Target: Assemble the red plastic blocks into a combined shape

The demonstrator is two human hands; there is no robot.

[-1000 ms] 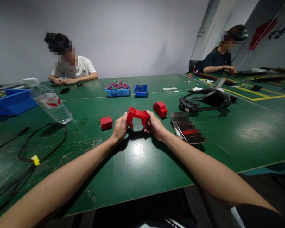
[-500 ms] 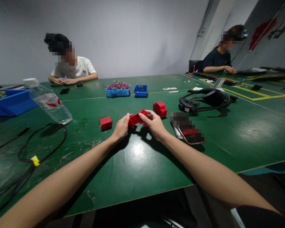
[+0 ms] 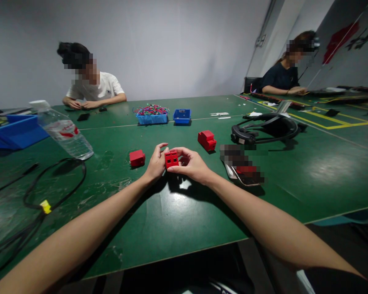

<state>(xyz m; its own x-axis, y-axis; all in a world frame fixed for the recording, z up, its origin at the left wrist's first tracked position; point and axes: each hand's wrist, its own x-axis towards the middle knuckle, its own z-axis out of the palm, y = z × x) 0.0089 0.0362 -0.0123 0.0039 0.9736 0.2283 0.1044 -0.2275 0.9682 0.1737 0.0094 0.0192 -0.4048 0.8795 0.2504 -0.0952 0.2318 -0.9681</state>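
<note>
A small red plastic block, shaped like a circuit breaker housing, is held above the table with a face bearing two dark square openings toward me. My right hand pinches it, thumb below and fingers along the top. Against its left side, my left hand closes with its thumb on the block and its index finger raised; its other fingertips are hidden. Left of my hands lies a second red block. A larger stepped red block rests to the right, farther back.
On the green table a tilted water bottle, a black cable and a blue bin lie left. Small blue trays stand behind. A headset and a phone lie right. Two people sit across.
The held red block has turned from a slanted, lengthwise view so its two-hole face shows. My right hand has shifted left and lower, its thumb now under the block. My left index finger has lifted.
</note>
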